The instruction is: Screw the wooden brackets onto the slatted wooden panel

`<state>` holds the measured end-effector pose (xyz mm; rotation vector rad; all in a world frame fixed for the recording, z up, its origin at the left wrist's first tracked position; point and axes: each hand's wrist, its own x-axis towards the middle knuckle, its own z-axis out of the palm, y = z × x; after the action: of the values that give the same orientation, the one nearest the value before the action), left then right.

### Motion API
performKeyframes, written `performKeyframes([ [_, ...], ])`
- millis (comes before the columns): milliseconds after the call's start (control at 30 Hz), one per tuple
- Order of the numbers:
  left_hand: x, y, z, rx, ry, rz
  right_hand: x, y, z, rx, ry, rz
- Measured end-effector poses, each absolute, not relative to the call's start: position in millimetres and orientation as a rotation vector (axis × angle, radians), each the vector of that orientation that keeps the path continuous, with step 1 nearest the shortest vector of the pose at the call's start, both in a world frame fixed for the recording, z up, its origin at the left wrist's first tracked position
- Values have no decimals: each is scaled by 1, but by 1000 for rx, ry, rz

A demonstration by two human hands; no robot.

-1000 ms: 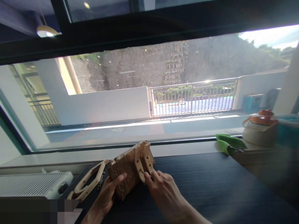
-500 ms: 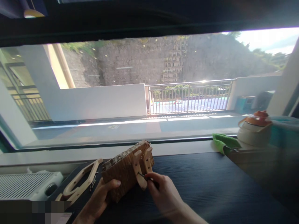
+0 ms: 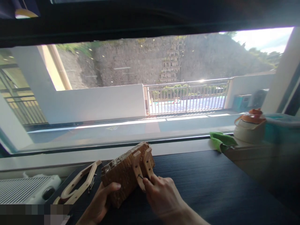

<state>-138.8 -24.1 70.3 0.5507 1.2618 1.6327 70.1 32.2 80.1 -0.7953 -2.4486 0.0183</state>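
A woven brown box-shaped piece (image 3: 122, 175) with two pale wooden hook-like bars (image 3: 140, 164) on its side stands tilted on the dark table (image 3: 211, 187). My left hand (image 3: 99, 203) grips its lower left side, thumb on the front face. My right hand (image 3: 161, 195) is closed in a pinch on a thin dark metal pin or tool (image 3: 140, 177) pressed against the nearer wooden bar. A loose pale wooden handle frame (image 3: 78, 186) lies to the left, with a few small nails (image 3: 91, 184) beside it.
A white ribbed appliance (image 3: 28, 189) sits at the left edge. A green cloth (image 3: 221, 140) and a cream pot with an orange lid (image 3: 249, 126) rest on the window sill at right, next to a teal container (image 3: 278, 131). A wide window runs behind the table.
My right hand has shifted slightly up to the wooden bar, with its pinch tightening on the pin. The view has drifted a little to the right; the left hand keeps its hold.
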Motion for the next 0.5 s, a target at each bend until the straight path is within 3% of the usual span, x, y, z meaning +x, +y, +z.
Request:
performKeyframes([
  [267,-145,-23,66,552,1261,1635,65,45,76,-1029,-1822,1207],
  [367,-140,-21,65,587,1265,1679,68,45,82,-1051,-1946,1051],
  [500,-137,-19,60,556,1248,1640,74,38,88,-957,-2382,345],
])
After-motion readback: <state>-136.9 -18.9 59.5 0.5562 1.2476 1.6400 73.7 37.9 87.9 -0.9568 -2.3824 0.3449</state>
